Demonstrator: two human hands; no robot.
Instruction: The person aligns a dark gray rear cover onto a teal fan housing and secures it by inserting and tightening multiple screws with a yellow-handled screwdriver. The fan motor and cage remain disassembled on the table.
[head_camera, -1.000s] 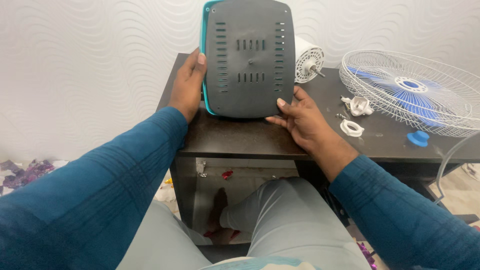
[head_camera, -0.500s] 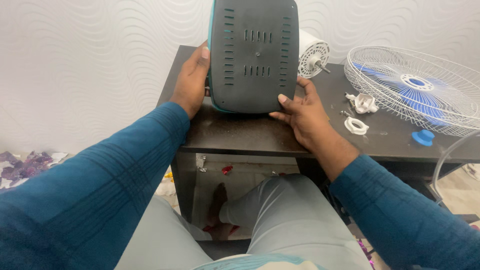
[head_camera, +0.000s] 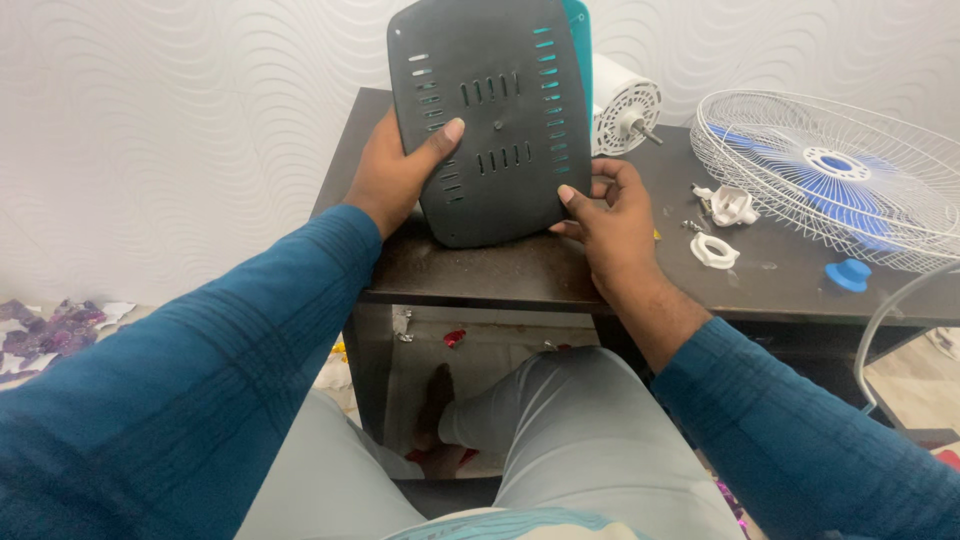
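Note:
A dark grey slotted base plate (head_camera: 495, 110) with a teal rim stands on edge on the dark table (head_camera: 480, 270), tilted a little to the left. My left hand (head_camera: 395, 175) grips its left edge, thumb laid across the slotted face. My right hand (head_camera: 605, 215) holds its lower right corner, thumb on the face and fingers behind. Both arms wear teal sleeves.
Behind the plate sits a white fan motor (head_camera: 625, 110) with a shaft. A white wire fan guard (head_camera: 830, 175) over blue blades lies at the right, with a white nut (head_camera: 714, 250), a white clip part (head_camera: 730, 205) and a blue cap (head_camera: 848, 274) beside it. A patterned wall is behind.
The plate has turned and tilted left, so its teal rim now shows on the right side. My left thumb has come round onto its face; my right hand stays at the lower right corner.

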